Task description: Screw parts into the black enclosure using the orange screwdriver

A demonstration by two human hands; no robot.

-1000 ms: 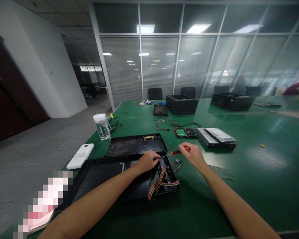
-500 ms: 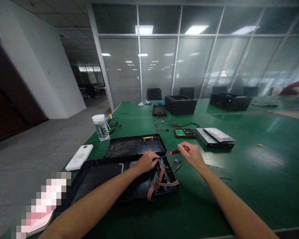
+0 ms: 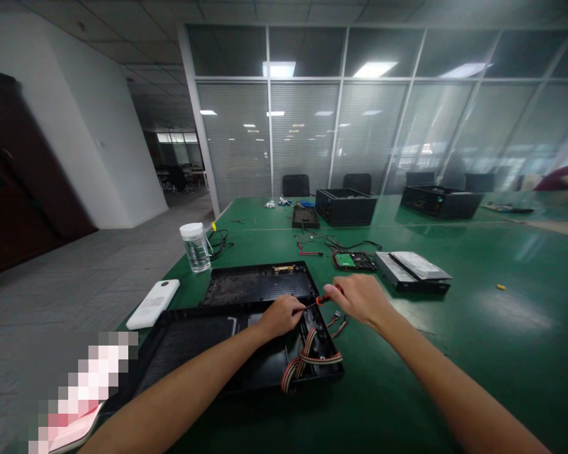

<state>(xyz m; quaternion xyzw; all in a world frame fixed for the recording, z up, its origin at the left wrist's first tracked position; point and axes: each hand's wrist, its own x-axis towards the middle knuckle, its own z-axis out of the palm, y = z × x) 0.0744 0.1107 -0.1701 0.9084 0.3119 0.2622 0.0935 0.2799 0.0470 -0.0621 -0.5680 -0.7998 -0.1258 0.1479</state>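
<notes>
My right hand point(image 3: 360, 296) is closed around the red-and-black handle of a screwdriver point(image 3: 320, 301). Its thin shaft points left and slightly down, toward the right part of a black computer case panel point(image 3: 189, 343). At the shaft's end, the fingers of my left hand point(image 3: 281, 316) are pinched together on it; whether a screw is also between them I cannot see. A striped ribbon of wires point(image 3: 307, 356) loops over the panel's right end, just below my left fingertips. Behind lies a second black panel point(image 3: 250, 285) with a brass-coloured strip.
To the left stand a clear water bottle point(image 3: 196, 249) and a white power bank-like block point(image 3: 154, 306). Beyond my right hand lie a green circuit board point(image 3: 345, 260) and a silver-topped drive point(image 3: 411, 271). Black computer cases point(image 3: 345, 207) sit farther back. A person's sleeve point(image 3: 561, 176) shows far right.
My right hand has shifted left and turned over the screwdriver handle, so less of the handle shows. My left hand keeps its pinch by the shaft's end. The whole view has tilted slightly upward.
</notes>
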